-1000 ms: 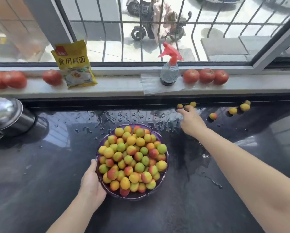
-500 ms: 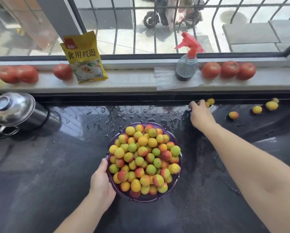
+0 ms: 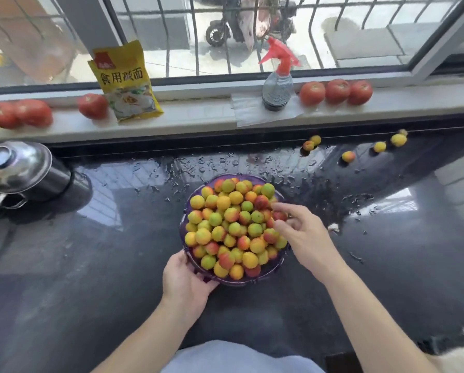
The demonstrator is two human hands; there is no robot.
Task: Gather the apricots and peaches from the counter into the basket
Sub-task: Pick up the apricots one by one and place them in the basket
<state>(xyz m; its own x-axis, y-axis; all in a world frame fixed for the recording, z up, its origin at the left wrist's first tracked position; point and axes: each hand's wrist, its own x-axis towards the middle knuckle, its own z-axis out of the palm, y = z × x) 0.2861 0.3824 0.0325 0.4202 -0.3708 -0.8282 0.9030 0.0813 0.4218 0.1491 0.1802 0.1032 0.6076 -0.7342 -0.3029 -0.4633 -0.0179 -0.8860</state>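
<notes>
Wet counter (image 3: 91,265) — left hand (image 3: 183,282) grips round basket (image 3: 188,254); right hand (image 3: 303,235) loose-fingered above.

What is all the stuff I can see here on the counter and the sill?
basket: one, purple, mid counter, heaped with fruit
loose fruit: about six, yellow and orange, far right of the counter
tomatoes: six, red, three at each end of the sill
packet: one, yellow, leaning on the sill
spray bottle: one, red trigger, on the sill
pot: one, steel, lidded, left counter
left hand: grips the basket's near rim
right hand: over the basket's right side, fingers loosely spread
</notes>
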